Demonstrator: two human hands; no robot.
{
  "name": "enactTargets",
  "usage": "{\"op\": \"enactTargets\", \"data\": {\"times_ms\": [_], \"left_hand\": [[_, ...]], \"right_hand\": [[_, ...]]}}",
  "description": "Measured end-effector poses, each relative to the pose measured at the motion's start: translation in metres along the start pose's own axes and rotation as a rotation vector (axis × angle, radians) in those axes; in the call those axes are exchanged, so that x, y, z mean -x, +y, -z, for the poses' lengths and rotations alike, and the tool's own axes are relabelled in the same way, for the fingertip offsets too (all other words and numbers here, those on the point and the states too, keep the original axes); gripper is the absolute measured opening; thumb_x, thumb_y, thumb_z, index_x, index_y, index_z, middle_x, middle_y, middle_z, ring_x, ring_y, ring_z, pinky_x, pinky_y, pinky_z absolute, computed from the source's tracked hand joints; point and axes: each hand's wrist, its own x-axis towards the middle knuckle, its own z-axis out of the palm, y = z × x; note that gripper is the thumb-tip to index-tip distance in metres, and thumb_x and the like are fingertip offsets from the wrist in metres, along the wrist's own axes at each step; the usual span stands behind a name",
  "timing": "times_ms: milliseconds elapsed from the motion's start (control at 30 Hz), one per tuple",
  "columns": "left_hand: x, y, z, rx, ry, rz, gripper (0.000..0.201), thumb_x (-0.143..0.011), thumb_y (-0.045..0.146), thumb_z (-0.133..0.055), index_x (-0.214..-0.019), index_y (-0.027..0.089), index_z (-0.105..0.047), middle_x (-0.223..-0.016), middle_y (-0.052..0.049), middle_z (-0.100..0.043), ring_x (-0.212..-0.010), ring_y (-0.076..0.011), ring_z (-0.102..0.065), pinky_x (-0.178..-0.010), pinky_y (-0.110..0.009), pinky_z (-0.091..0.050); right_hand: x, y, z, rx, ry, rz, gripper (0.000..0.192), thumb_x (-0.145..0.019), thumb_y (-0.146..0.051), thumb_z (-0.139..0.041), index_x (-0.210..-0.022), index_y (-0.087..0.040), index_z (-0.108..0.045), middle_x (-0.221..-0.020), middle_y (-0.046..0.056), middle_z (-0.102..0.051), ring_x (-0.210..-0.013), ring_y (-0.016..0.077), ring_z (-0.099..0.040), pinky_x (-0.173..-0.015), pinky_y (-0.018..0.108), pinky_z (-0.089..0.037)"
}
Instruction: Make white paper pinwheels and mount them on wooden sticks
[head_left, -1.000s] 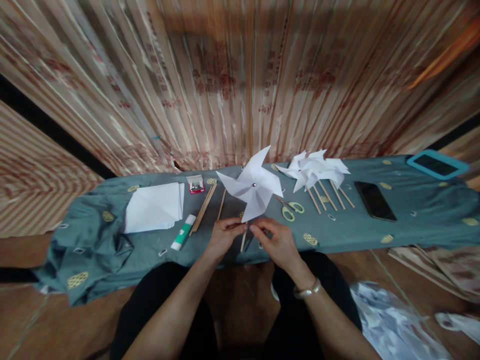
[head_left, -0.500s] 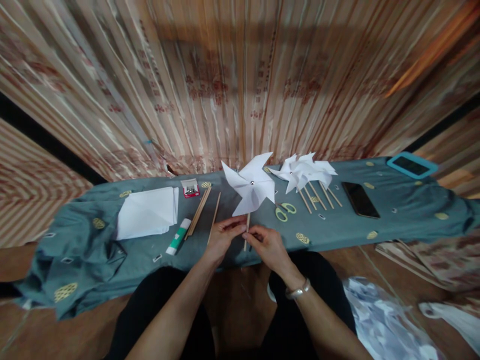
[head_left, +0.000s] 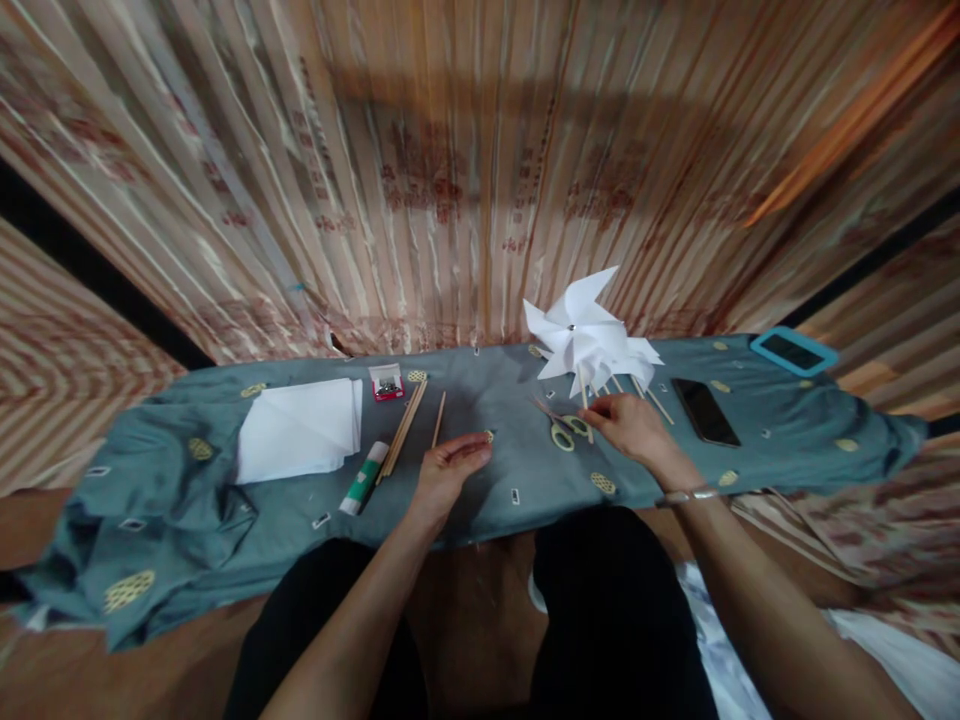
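Note:
My right hand [head_left: 626, 425] is closed round the thin wooden stick of a white paper pinwheel [head_left: 574, 325]. This pinwheel is held up in front of several other white pinwheels [head_left: 639, 355] lying on the cloth, and it partly hides them. Green-handled scissors [head_left: 562, 435] lie just left of my right hand. My left hand [head_left: 450, 475] hovers over the middle of the table, fingers stretched forward and loosely parted from the thumb, with nothing visible in it. A single wooden stick [head_left: 439, 420] lies just beyond it.
On the green cloth [head_left: 517, 515] lie stacked white paper [head_left: 300, 430], a glue stick [head_left: 365, 480], a bundle of wooden sticks [head_left: 405, 428] and a small red box of metal pins [head_left: 387, 383]. A black phone [head_left: 705, 410] and a blue-framed device [head_left: 793, 350] are on the right.
My right hand has carried the pinwheel right, from in front of me to the other pinwheels. My left hand has let go of the stick and stayed near the middle.

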Motion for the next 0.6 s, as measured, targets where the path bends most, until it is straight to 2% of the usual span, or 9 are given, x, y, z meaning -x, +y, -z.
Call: {"op": "enactTargets", "data": {"times_ms": [67, 167, 600], "left_hand": [[0.001, 0.001, 0.001, 0.008, -0.001, 0.001, 0.046, -0.045, 0.04, -0.091, -0.083, 0.018, -0.077, -0.085, -0.005, -0.077, -0.084, -0.0195, -0.069, -0.089, -0.035, -0.051], [0.002, 0.003, 0.003, 0.018, -0.001, 0.007, 0.044, -0.044, 0.039, -0.091, -0.08, 0.018, -0.077, -0.084, -0.004, -0.077, -0.083, -0.0192, -0.069, -0.088, -0.034, -0.052], [0.0, -0.001, 0.01, 0.004, -0.014, 0.022, 0.044, -0.046, 0.038, -0.09, -0.082, 0.016, -0.077, -0.086, -0.007, -0.077, -0.084, -0.0212, -0.07, -0.089, -0.037, -0.052]], "right_hand": [[-0.011, 0.015, 0.0, 0.126, -0.079, -0.043, 0.03, -0.089, -0.038, -0.052, -0.086, -0.019, -0.075, -0.084, 0.009, -0.075, -0.08, 0.022, -0.068, -0.061, 0.027, -0.038], [-0.02, 0.031, -0.007, 0.174, -0.129, -0.065, 0.027, -0.088, -0.032, -0.054, -0.085, -0.016, -0.076, -0.083, 0.011, -0.074, -0.081, 0.023, -0.068, -0.064, 0.027, -0.04], [-0.045, 0.057, -0.024, 0.102, -0.306, -0.125, 0.029, -0.089, -0.033, -0.054, -0.075, -0.015, -0.073, -0.07, 0.007, -0.07, -0.066, 0.0174, -0.064, -0.057, 0.024, -0.039]]}}
